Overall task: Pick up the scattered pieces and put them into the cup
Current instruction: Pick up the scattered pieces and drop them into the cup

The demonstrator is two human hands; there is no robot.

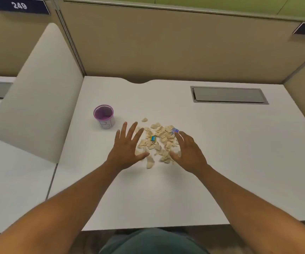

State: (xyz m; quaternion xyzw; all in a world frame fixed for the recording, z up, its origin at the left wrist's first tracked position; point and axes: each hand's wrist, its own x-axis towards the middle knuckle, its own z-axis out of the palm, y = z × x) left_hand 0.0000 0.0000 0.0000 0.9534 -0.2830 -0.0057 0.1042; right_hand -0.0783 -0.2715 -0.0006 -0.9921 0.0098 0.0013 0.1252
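Several small beige pieces (160, 142) lie in a loose heap in the middle of the white desk (221, 162). Among them are a yellow-and-blue piece (153, 138) and a blue-purple piece (175, 130). My left hand (128, 149) is open with spread fingers at the heap's left side. My right hand (188, 151) is open at its right side, covering a few pieces. Neither hand holds anything. A purple-rimmed white cup (104, 116) stands upright to the left and farther back, apart from both hands; its inside looks empty.
A white curved divider panel (36, 99) rises at the desk's left edge, near the cup. A grey cable hatch (228, 95) is set into the desk at the back right. Beige partition walls close off the back and right.
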